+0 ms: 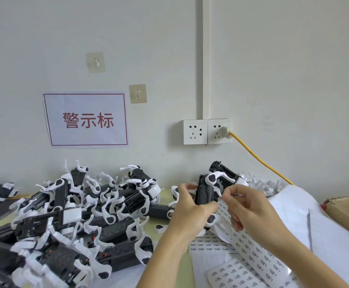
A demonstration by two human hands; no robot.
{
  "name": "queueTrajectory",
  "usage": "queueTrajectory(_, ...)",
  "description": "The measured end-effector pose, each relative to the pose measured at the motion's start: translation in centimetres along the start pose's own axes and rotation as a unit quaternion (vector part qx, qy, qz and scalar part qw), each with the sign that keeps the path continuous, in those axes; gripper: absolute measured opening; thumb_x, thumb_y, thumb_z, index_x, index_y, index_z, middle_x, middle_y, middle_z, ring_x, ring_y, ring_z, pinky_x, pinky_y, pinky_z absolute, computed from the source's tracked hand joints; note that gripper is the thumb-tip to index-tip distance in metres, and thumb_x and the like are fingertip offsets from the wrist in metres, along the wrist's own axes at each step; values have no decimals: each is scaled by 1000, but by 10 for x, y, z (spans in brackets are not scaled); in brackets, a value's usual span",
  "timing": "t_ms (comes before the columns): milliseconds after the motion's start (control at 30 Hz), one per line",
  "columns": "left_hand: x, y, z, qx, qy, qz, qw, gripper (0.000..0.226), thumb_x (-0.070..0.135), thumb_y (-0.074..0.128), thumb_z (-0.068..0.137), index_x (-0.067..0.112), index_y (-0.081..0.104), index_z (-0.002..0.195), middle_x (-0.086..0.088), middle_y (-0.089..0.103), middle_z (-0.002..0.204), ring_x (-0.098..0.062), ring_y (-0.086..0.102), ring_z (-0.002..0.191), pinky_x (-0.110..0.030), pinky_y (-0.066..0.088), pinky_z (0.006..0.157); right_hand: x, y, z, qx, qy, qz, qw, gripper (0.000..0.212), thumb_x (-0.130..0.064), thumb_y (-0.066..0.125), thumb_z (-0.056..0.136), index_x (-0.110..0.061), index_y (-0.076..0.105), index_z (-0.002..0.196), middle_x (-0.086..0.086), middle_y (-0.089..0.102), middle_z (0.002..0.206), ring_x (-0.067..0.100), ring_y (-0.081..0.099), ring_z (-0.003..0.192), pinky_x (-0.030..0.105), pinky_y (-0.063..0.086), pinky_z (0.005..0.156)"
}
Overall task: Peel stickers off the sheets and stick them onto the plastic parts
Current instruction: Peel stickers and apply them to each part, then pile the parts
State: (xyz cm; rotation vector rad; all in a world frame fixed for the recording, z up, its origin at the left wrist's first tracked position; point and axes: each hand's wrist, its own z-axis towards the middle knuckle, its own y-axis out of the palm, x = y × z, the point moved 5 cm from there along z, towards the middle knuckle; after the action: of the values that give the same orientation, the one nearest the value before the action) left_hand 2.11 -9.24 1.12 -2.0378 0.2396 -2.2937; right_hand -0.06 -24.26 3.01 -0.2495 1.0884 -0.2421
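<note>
Sticker sheets [242, 269] lie nearest, at 5 o'clock, one strip curling up toward 12. The right hand [250, 206] pinches what looks like a sticker off its top; the left hand [190, 208] grips a black part [205, 192], long axis upright. A cardboard box [348, 213] at 3 o'clock hides its contents; the parts pile [69, 215] lies at 9.

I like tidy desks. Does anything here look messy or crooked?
Yes. The plastic parts lie in a jumbled heap on the left, piled at all angles. The sticker sheets overlap askew at the right. Nothing looks broken or spilled.
</note>
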Motion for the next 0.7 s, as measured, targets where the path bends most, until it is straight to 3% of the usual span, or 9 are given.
queueTrajectory(100,2,2,0,-11,28,-14,999,62,24,72,71,63,39,106,7,73,89,-9,71,82,-23,50,71,0,0,0,3,-7,-12,1000,17,-15,55,101,-12,62,85,-4,53,48,17,47,43,30,40,48)
queueTrajectory(167,4,3,1,-15,49,-25,998,66,19,72,71,62,45,113,4,74,96,-19,73,91,-32,54,77,-1,1,-1,9,-12,-15,1000,18,-15,56,101,-13,63,85,-3,54,47,16,47,42,27,40,47)
queueTrajectory(267,6,3,2,-16,79,-25,996,70,10,73,70,59,53,116,0,73,99,-21,72,92,-37,59,82,-2,0,0,22,-18,-13,999,18,-13,56,100,-13,63,83,-1,53,47,16,45,41,23,38,46)
queueTrajectory(367,5,3,2,-16,94,-16,995,72,4,75,75,60,57,115,6,73,92,0,68,79,-18,57,72,-3,-2,0,33,-22,-13,999,18,-12,57,100,-13,62,83,-2,52,47,17,41,42,25,35,44)
queueTrajectory(433,5,3,2,-16,93,-5,995,72,7,77,76,61,56,120,10,70,99,14,63,81,-13,54,71,-2,-3,0,37,-22,-16,999,19,-13,57,100,-13,63,82,-3,52,47,18,40,43,27,34,44)
queueTrajectory(500,5,3,1,-21,98,-1,995,73,11,77,77,61,54,124,13,65,113,20,57,89,-10,51,73,-3,-3,0,40,-26,-22,999,19,-13,58,99,-14,63,81,-3,52,47,18,40,45,31,34,46)
queueTrajectory(600,5,3,2,-19,107,-10,994,73,12,78,78,57,54,130,23,60,113,32,49,86,3,41,64,-3,-4,0,49,-36,-31,998,20,-12,60,98,-15,64,78,3,54,50,19,39,47,34,32,49)
queueTrajectory(700,4,4,3,-23,110,-22,993,72,13,79,78,57,54,130,32,56,115,38,41,90,7,37,64,-2,-3,1,51,-45,-49,996,21,-10,61,97,-17,65,77,4,55,52,14,38,46,30,33,48)
